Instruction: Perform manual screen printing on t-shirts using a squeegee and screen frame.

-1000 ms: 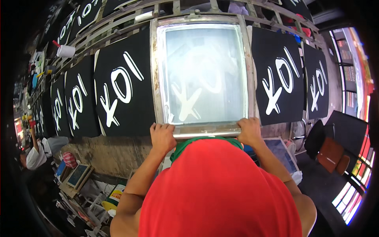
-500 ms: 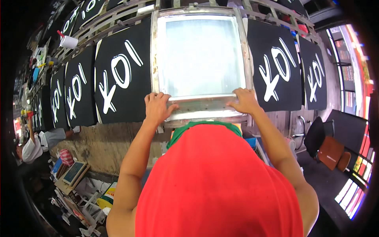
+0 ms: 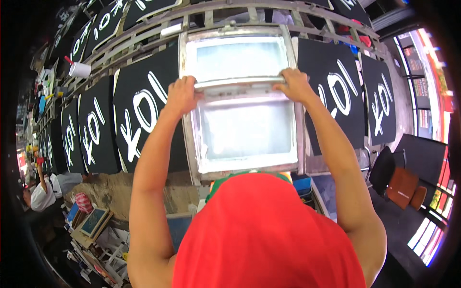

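A printing screen in a worn, pale frame lies in front of me. Across its mesh runs a wide squeegee, nearer the far end than the near one. My left hand grips the squeegee's left end, fingers curled over the top edge. At the other end my right hand holds it the same way, thumb pointing inward. Pale, shiny mesh shows on both sides of the bar. Whatever lies under the screen is hidden. Black cloth panels with white lettering flank it, one on the left and one on the right.
A slatted metal rail runs behind the panels. A white tub with a red handle stands near it at left. Another person in a white top is at far left. A black chair stands at right.
Both hands have pushed the squeegee away from me, from the screen's near end to past its middle. My arms are stretched farther forward. The view has shifted slightly.
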